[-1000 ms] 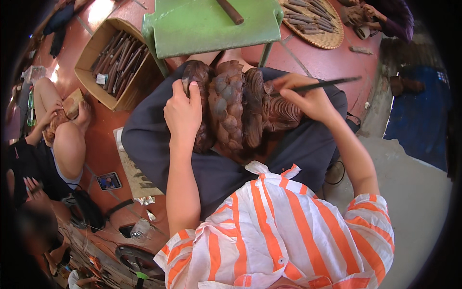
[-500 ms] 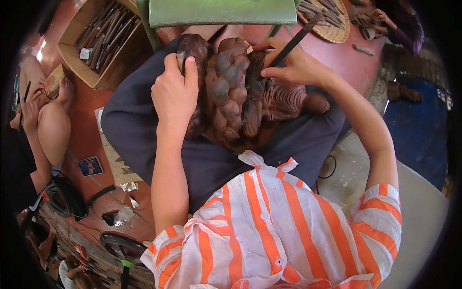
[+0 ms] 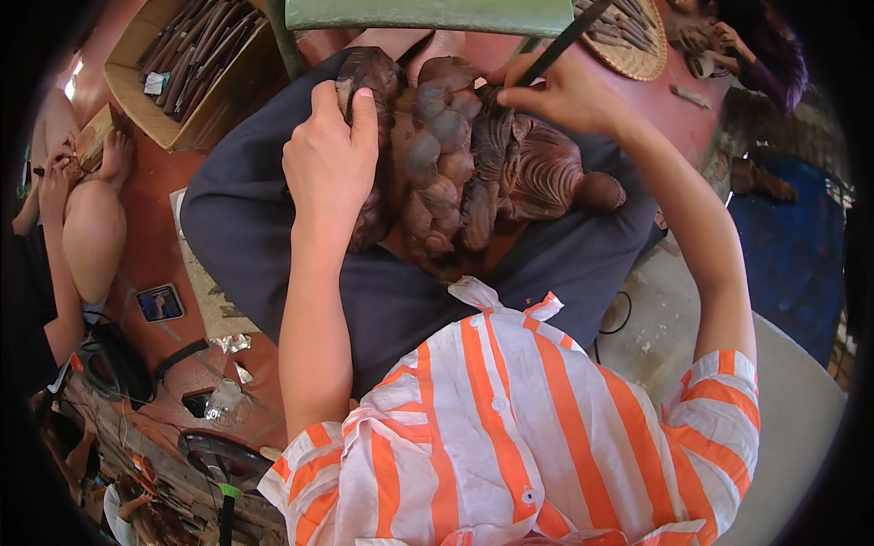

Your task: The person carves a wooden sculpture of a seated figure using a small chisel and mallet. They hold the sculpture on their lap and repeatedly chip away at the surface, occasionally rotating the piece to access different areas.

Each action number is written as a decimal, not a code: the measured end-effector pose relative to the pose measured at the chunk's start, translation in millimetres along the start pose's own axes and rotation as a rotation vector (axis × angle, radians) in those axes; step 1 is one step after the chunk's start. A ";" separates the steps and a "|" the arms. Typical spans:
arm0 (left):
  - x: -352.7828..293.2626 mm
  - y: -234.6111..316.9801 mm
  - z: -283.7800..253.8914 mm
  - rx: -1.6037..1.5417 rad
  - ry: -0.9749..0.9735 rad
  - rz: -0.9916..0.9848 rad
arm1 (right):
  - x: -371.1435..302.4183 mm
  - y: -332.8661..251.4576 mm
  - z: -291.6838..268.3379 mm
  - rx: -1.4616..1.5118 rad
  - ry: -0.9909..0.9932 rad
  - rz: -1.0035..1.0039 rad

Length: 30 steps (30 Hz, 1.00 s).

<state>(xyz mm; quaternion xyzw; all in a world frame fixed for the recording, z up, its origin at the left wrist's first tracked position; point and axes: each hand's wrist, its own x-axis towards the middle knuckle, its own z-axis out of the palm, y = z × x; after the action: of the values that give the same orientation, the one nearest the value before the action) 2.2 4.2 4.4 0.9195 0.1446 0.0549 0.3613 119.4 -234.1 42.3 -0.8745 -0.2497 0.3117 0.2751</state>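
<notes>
A dark brown wood carving (image 3: 439, 164) lies across my lap, with rounded lumps down its middle and a ridged, draped figure (image 3: 544, 173) at its right. My left hand (image 3: 330, 150) is wrapped over the far left part of the carving, thumb on top. In my right hand (image 3: 569, 91) is a long, flat, dark tool (image 3: 557, 50), pinched between thumb and fingers and slanting up to the right. Its lower end is hidden by my fingers, close to the carving's far edge. The fingertips of that hand reach the wood.
A cardboard box (image 3: 168, 132) of wooden-handled tools stands at the far left, a green stool (image 3: 428, 15) straight ahead. Right of it sits a woven tray (image 3: 657, 59) with more tools. A seated person (image 3: 91, 214) works at my left, another (image 3: 765, 55) at the far right. A phone (image 3: 159, 303) lies on the floor.
My right hand and the dark tool have shifted slightly up and right. The left hand keeps its hold on the carving. The person at left has lowered a thin tool.
</notes>
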 end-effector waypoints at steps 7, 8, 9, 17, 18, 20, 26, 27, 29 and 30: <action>-0.7 -0.7 0.4 0.007 0.005 -0.011 | -5.1 -4.0 14.5 -0.166 0.109 -0.174; -0.9 -0.5 -0.1 0.014 0.007 0.003 | -2.5 -6.7 12.5 -0.144 0.104 -0.105; -0.8 -0.5 -0.6 0.013 0.000 -0.004 | 0.9 -12.5 5.4 -0.133 0.139 -0.031; -0.1 -2.4 1.3 -0.001 0.002 -0.014 | 0.1 -25.2 10.7 -0.267 0.000 0.001; -0.5 -2.2 0.9 -0.002 0.005 -0.011 | 5.2 -20.8 8.5 -0.202 0.015 0.051; -1.6 -1.3 0.4 -0.004 0.013 -0.006 | 10.4 -12.4 5.3 -0.072 0.044 0.149; -0.6 -1.5 1.5 0.005 0.006 -0.011 | 0.6 -25.7 15.6 -0.334 0.014 -0.124; -0.7 -1.3 0.9 0.005 0.007 -0.009 | 6.4 -27.6 10.4 -0.276 0.020 -0.032; -0.9 -1.1 0.1 0.007 0.008 -0.005 | 14.0 -20.1 4.9 -0.179 0.056 0.053; -0.9 -1.7 0.4 0.004 0.014 -0.005 | 13.5 -21.7 4.9 -0.194 0.051 0.056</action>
<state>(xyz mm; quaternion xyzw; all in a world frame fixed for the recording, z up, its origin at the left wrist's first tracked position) 1.1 4.8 2.9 0.9196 0.1492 0.0600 0.3585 119.6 -208.6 47.4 -0.9114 -0.2472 0.2710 0.1865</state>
